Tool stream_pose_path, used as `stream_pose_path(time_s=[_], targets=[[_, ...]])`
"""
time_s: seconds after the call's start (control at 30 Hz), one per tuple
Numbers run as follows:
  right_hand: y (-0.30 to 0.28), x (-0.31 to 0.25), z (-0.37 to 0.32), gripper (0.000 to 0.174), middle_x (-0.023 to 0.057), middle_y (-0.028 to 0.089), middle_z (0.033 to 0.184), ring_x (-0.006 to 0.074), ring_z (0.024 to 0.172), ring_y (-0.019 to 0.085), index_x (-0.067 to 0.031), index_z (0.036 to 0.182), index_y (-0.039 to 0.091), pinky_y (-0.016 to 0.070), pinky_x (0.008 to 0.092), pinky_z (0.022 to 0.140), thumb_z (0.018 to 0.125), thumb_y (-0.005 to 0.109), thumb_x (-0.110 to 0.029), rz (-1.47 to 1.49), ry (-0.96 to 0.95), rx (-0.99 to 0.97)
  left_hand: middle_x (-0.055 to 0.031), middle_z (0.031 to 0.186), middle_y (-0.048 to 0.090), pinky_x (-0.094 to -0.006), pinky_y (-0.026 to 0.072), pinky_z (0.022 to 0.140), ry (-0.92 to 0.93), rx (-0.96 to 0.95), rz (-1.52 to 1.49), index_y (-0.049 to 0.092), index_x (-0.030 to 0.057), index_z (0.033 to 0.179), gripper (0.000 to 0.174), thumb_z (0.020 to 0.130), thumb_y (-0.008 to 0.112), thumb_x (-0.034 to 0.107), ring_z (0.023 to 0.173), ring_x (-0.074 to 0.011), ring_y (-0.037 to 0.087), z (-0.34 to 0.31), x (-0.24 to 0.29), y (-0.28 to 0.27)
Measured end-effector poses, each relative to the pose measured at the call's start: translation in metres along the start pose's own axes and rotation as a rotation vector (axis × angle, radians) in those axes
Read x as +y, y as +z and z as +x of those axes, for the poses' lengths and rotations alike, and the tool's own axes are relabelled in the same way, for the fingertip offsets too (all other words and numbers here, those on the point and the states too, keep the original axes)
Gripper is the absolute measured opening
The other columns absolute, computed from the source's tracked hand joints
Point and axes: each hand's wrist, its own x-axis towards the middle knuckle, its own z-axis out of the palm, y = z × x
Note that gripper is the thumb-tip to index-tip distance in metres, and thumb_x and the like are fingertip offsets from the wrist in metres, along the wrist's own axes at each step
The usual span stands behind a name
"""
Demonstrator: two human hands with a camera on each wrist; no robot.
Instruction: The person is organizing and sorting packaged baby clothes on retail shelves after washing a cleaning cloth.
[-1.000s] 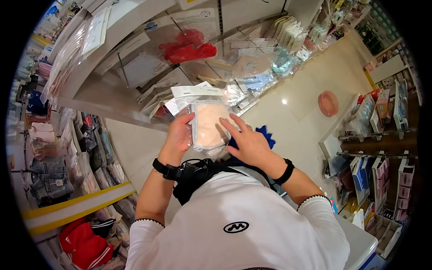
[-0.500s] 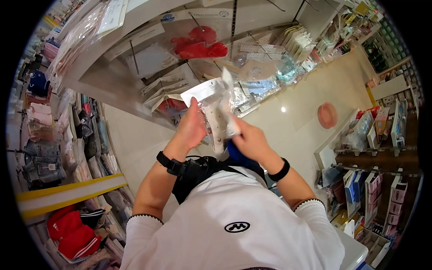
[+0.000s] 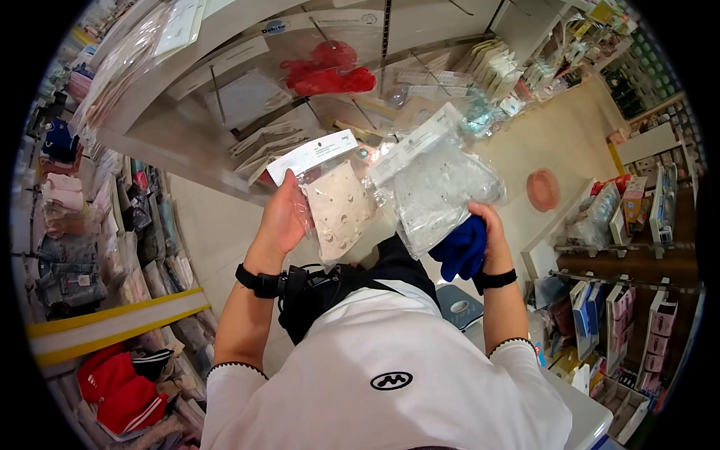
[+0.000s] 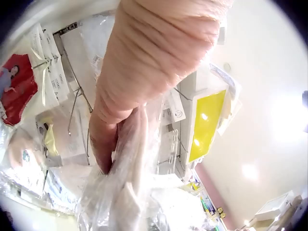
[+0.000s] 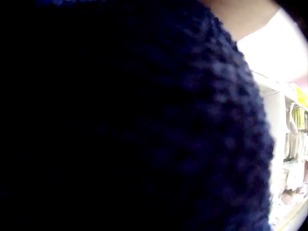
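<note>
In the head view my left hand (image 3: pixel 285 217) pinches the left side of a clear packet with a cream, spotted cloth (image 3: pixel 341 206) and a white header card. The left wrist view shows my left hand (image 4: pixel 149 62) with its fingers on the clear plastic (image 4: pixel 127 192). My right hand (image 3: pixel 491 229) grips the lower right edge of a second packet, with a pale grey cloth (image 3: pixel 442 191) inside. A dark blue knitted item (image 3: pixel 461 247) hangs at the right palm and fills most of the right wrist view, a dark blue mass (image 5: pixel 207 125). The two packets are side by side.
A white shelf unit (image 3: pixel 150 150) with hooks and hanging packets stands ahead, a red item (image 3: pixel 330 71) among them. Folded clothes (image 3: pixel 71 277) line the left. A pink basin (image 3: pixel 543 189) sits on the floor at right, near racks of boxed goods (image 3: pixel 622 315).
The packets, earlier together between both hands, are now apart. My right hand has moved right with the grey one, and my left hand slightly left with the cream one. More of the blue item shows.
</note>
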Motion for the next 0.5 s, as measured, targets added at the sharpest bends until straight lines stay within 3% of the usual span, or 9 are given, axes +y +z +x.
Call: stream_pose_path(time_s=[0.03,0.17,0.27,0.37,0.43,0.47,0.5], targets=[[-0.001,0.000,0.003,0.023,0.0093,0.060,0.087,0.0150,0.078,0.057,0.0035,0.094,0.057,0.0466,0.0262,0.070,0.076,0.056,-0.012,0.041,0.020,-0.010,-0.0096,0.127,0.044,-0.0399,0.0378,0.095,-0.002,0.001,0.006,0.035,0.0050,0.129,0.052,0.093,0.032,0.042,0.115,-0.0245,0.045,0.000,-0.001,0.000],[0.023,-0.028,-0.002,0.032,0.0089,0.060,0.095,0.0143,0.083,0.056,0.0034,0.105,0.054,0.0455,0.0261,0.072,0.078,0.056,-0.013,-0.390,-0.039,-0.231,-0.0089,0.126,0.045,-0.0408,0.0390,0.093,-0.007,0.083,0.025,0.036,0.0062,0.129,0.051,0.093,0.032,0.043,0.114,-0.0240,0.046,-0.001,-0.006,-0.002],[0.054,-0.020,-0.006,0.035,0.0051,0.058,0.102,0.0140,0.088,0.054,0.0017,0.113,0.051,0.0449,0.0274,0.075,0.081,0.053,-0.014,-0.498,-0.090,-0.369,-0.0079,0.125,0.046,-0.0400,0.0418,0.088,-0.042,0.080,0.057,0.037,0.0066,0.127,0.052,0.092,0.032,0.045,0.112,-0.0227,0.047,-0.007,-0.010,0.010],[0.081,-0.003,0.006,0.042,0.0074,0.056,0.111,0.0184,0.092,0.057,-0.0063,0.121,0.047,0.0456,0.0287,0.077,0.080,0.052,-0.012,-0.841,-0.438,-0.555,-0.0071,0.124,0.047,-0.0406,0.0425,0.086,-0.041,0.033,0.085,0.038,0.0063,0.126,0.052,0.092,0.031,0.045,0.110,-0.0218,0.048,-0.011,-0.012,0.019],[0.115,0.007,-0.003,0.054,0.0119,0.051,0.120,0.0257,0.095,0.058,-0.0188,0.127,0.042,0.0467,0.0308,0.078,0.075,0.053,-0.009,-1.085,-0.696,-0.535,-0.0070,0.123,0.048,-0.0399,0.0439,0.085,-0.026,0.011,0.058,0.038,0.0077,0.126,0.051,0.093,0.031,0.045,0.108,-0.0210,0.050,-0.013,-0.013,0.026],[0.129,0.012,-0.011,0.065,0.0149,0.045,0.125,0.0306,0.092,0.058,-0.0273,0.128,0.040,0.0482,0.0344,0.076,0.069,0.054,-0.007,-1.306,-0.789,-0.496,-0.0071,0.122,0.047,-0.0391,0.0443,0.085,-0.017,0.016,0.047,0.039,0.0079,0.126,0.051,0.092,0.032,0.045,0.107,-0.0208,0.050,-0.014,-0.015,0.027],[0.138,0.017,-0.016,0.067,0.0159,0.044,0.126,0.0320,0.081,0.060,-0.0282,0.129,0.039,0.0503,0.0358,0.067,0.068,0.056,-0.007,-1.452,-0.769,-0.553,-0.0073,0.122,0.047,-0.0383,0.0448,0.085,-0.008,0.020,0.037,0.039,0.0081,0.126,0.050,0.092,0.032,0.045,0.107,-0.0206,0.050,-0.015,-0.015,0.028]])
